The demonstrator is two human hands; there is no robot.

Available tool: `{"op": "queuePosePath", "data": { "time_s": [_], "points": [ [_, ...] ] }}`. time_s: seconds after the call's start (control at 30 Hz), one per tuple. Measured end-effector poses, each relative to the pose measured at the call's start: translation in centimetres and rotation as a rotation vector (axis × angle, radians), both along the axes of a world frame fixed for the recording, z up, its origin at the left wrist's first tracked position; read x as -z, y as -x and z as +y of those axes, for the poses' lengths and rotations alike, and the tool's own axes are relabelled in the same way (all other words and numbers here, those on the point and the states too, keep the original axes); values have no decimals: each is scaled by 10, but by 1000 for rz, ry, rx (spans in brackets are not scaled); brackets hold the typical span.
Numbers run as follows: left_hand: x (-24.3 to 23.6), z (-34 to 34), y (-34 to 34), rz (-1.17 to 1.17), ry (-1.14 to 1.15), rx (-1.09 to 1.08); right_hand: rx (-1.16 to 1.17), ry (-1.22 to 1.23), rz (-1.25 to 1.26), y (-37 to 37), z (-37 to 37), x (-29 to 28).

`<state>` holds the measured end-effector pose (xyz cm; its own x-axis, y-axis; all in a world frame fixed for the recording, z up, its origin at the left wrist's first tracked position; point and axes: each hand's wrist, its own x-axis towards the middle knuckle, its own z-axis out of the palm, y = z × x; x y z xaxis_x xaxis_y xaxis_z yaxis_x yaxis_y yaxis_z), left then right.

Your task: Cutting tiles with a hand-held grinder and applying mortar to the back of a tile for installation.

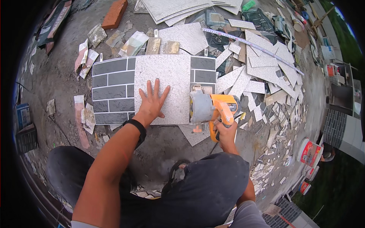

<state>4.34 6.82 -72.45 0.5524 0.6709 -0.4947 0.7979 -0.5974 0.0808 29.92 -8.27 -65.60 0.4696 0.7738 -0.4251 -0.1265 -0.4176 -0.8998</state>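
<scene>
My left hand (151, 102) lies spread, fingers apart, on a white speckled tile (164, 68). This tile lies over a dark grey tile with a brick pattern (112, 78), which shows to its left and right. My right hand (225, 131) grips the handle of an orange and grey power cutter (222, 103). The cutter rests at the right edge of the white tile, on the right part of the brick-pattern surface. Its blade is mostly hidden by the guard. My bent knees are at the bottom of the view.
A red brick (114, 14), stacked white tiles (173, 7) and several broken pieces (270, 66) lie around on dusty concrete (64, 125). A tape measure (258, 49) stretches across the scraps. Buckets (308, 152) stand at the right, near brick-pattern panels (334, 123).
</scene>
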Motion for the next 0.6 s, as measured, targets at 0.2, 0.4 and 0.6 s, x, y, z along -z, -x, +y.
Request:
{"op": "queuePosePath", "data": {
  "time_s": [0.2, 0.4, 0.6],
  "points": [
    [-4, 0, 7, -5, 3, -12, -20, 90, 4, 16, -76, -5],
    [-7, 0, -1, 64, 6, 0, 86, 52, 97, 11, -100, -19],
    [-12, -18, -50, -46, -129, 575, 235, -65, 21, -11, -102, -58]
  ]
}}
